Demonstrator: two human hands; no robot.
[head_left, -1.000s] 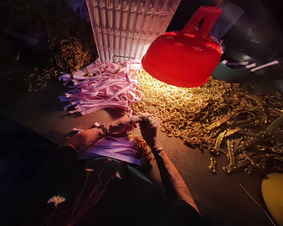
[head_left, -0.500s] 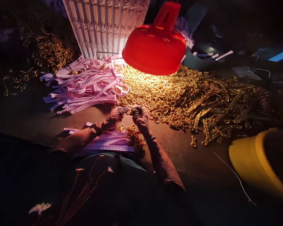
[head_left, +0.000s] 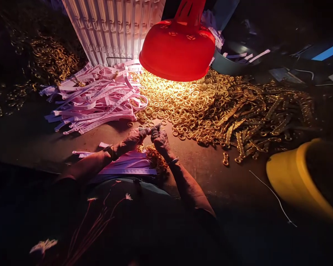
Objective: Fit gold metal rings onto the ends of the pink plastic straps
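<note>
The left hand (head_left: pixel 131 142) and right hand (head_left: pixel 160 139) meet over a dark surface (head_left: pixel 211 177), their fingers (head_left: pixel 155 130) pinched tight on something too small to tell. Glossy brass rings (head_left: pixel 177 111) heap just beyond; flat, ribbed pink strips (head_left: pixel 124 166) lie beneath the wrists.

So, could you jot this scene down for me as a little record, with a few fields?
left hand: left hand, wearing a wristwatch
right hand: right hand, wearing a metal bangle
held: something small pinched between both hands, too small to tell
nearby: loose gold-coloured rings and pink plastic strips
beyond: a heap of gold-coloured rings, a pile of pink strips, gold-coloured metal strips
also: a glowing red plastic shade, a yellow plastic tub
</note>
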